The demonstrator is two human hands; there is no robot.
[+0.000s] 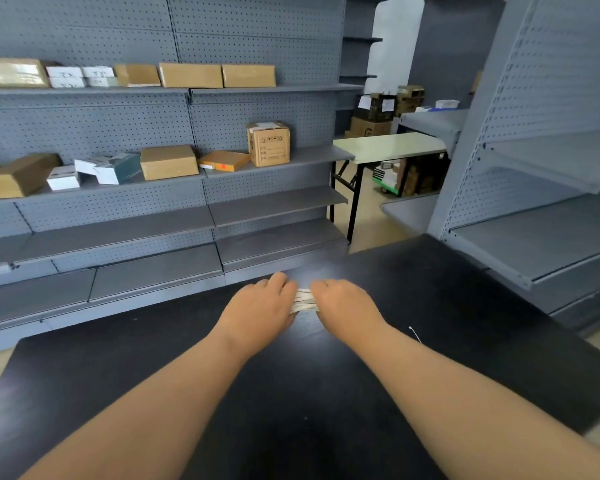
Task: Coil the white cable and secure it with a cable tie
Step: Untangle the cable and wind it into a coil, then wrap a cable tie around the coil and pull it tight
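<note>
Near the bench's [430, 289] far edge, the white cable [303, 301] is being gripped by curled fingers of the left hand [260, 306] and right hand [343, 304].

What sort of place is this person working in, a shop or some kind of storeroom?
Probably a stockroom or a shop's back room. Grey pegboard shelving stands on both sides, mostly bare, with a few cardboard boxes on it, and more cartons are stacked at the back behind a folding table.
</note>
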